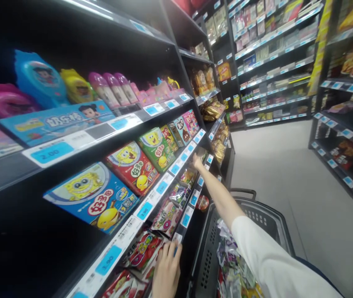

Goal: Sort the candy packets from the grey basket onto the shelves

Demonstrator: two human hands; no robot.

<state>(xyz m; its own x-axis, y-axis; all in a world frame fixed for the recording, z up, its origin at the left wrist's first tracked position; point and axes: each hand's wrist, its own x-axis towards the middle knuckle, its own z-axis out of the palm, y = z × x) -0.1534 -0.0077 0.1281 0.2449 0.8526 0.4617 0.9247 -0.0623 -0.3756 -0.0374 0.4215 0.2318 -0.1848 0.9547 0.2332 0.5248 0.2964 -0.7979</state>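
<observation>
My right hand [197, 160] is stretched far forward on a white-sleeved arm. It reaches into a lower shelf just under the price rail [182, 157], among small snack packets [188, 177]; its fingers are hidden inside the shelf. My left hand [166, 271] is low and near, fingers stretched out against the shelf edge beside red snack packets [143, 250]. It holds nothing that I can see. Above both hands stand cartoon sponge candy boxes in blue [94, 198], red [133, 165] and green [156, 149].
A dark grey shopping basket [266, 215] with a handle stands below my right arm, with several packets [230, 260] in it. Black shelves of goods line the left, the far end [272, 62] and the right [344, 136]. A pale floor aisle [288, 174] runs between them.
</observation>
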